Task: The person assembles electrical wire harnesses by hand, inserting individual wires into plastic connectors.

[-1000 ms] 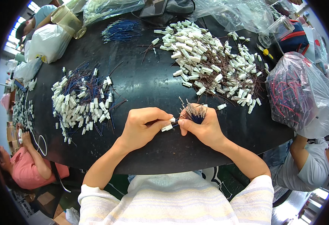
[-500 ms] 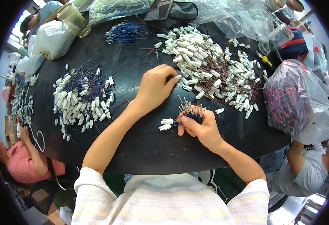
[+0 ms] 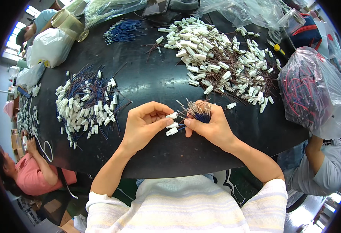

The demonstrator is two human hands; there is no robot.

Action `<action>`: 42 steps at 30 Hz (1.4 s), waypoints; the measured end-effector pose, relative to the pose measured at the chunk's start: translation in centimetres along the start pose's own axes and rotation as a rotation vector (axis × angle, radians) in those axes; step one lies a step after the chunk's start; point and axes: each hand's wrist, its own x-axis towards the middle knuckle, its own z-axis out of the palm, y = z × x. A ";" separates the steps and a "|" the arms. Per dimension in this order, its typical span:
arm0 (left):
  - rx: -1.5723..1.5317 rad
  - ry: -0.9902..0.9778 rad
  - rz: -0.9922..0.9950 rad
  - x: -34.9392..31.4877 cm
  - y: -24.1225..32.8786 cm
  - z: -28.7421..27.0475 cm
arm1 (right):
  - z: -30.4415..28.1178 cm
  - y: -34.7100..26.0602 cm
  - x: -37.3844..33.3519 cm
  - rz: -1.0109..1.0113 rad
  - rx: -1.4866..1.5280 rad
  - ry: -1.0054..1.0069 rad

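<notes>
Holding a white plug [image 3: 172, 115] in the left hand [image 3: 144, 123], line it up straight with the wire bunch [image 3: 198, 111] the right hand [image 3: 209, 126] grips.

the person wears a short-sleeved knit top in pale horizontal stripes of cream, soft yellow and lavender, its sleeves ending above the elbows, leaving both forearms, the left hand [image 3: 145, 124] and the right hand [image 3: 211, 126] bare, without rings or watch.

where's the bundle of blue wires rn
In the head view, the blue wire bundle is gripped in the right hand at table centre, beside the left hand.
</notes>
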 end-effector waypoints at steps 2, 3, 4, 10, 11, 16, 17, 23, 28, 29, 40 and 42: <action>0.007 -0.005 0.007 -0.1 -0.2 -0.1 | 0.2 0.4 0.1 -0.031 -0.015 -0.004; 0.034 -0.004 0.023 -0.1 -0.3 -0.2 | 0.3 0.6 0.2 -0.066 -0.026 0.004; 0.061 -0.002 0.039 -0.2 -0.4 -0.2 | 0.4 0.7 0.2 -0.102 -0.036 0.011; 0.086 -0.009 0.025 -0.2 -0.5 -0.4 | 0.5 0.2 0.0 -0.038 -0.010 0.064; 0.088 -0.010 0.024 -0.2 -0.4 -0.4 | 0.4 0.3 0.0 -0.038 -0.008 0.064; 0.080 -0.010 -0.014 -0.4 -0.1 -0.3 | 0.4 0.3 -0.1 -0.011 0.002 0.064; 0.081 -0.014 -0.014 -0.3 0.0 -0.2 | 0.4 0.3 -0.1 -0.011 0.003 0.068; 0.329 -0.101 0.143 -0.1 -0.4 -0.4 | 0.2 0.6 0.0 -0.022 -0.033 0.061; 0.255 -0.091 0.085 -0.3 -0.6 -0.1 | 0.1 0.8 -0.1 -0.059 0.051 0.054; 0.247 -0.063 0.124 -0.3 -1.2 -0.2 | 0.2 0.8 0.0 -0.061 0.051 0.052; 0.476 -0.037 0.280 -0.2 -1.0 0.7 | 0.3 1.5 -0.1 -0.217 -0.117 0.060; 0.503 -0.068 0.226 0.0 -1.0 0.3 | 0.3 1.5 0.1 -0.211 -0.092 0.043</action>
